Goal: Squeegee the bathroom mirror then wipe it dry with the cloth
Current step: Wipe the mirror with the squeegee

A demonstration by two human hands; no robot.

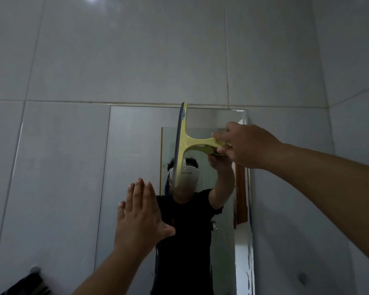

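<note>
squeegee [182, 143] blade upright, mid-frame on mirror [134, 145] | right hand [245, 145] fingers gripping handle, right of blade | left hand [140, 213] open, flat, lower left

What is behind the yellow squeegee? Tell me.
The mirror is behind the squeegee, which the right hand holds by its handle with the blade upright. The blade covers a strip of glass and part of the reflected person; whether it touches the glass is unclear.
</note>
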